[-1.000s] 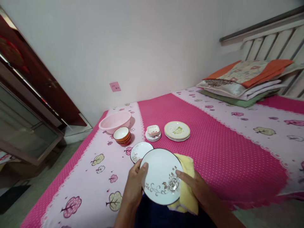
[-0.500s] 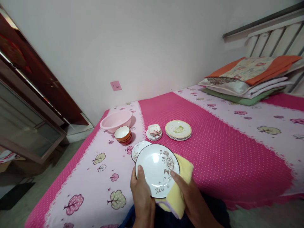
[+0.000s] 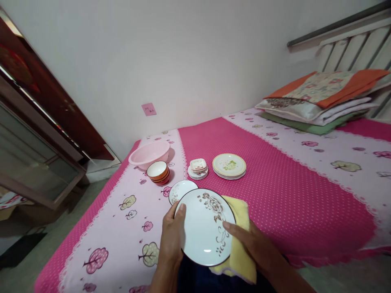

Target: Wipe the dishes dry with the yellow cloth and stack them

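A white plate [image 3: 201, 232] with a dark rim and a brown flower print is held up at the front, its face toward me. My left hand [image 3: 174, 228] grips its left edge, thumb on the face. On the opposite side my right hand [image 3: 244, 240] is closed on the plate's edge, thumb on the face, with a yellow cloth [image 3: 241, 211] spread behind the plate; its other fingers are hidden. Just beyond, a similar plate [image 3: 180, 190] lies on the bed, partly covered by the held one.
On the bed [image 3: 275, 195] stand a pink basin [image 3: 149, 154], stacked orange and red bowls [image 3: 158, 173], small square dishes [image 3: 198, 164] on small plates [image 3: 198, 176], and a stack of yellow-rimmed plates [image 3: 229, 166]. Folded bedding [image 3: 324, 95] lies at the right by the wall.
The held plate has turned clockwise, so its flower print sits higher, and it has shifted slightly right and down. Both hands moved with it. The cloth hangs lower at its bottom corner.
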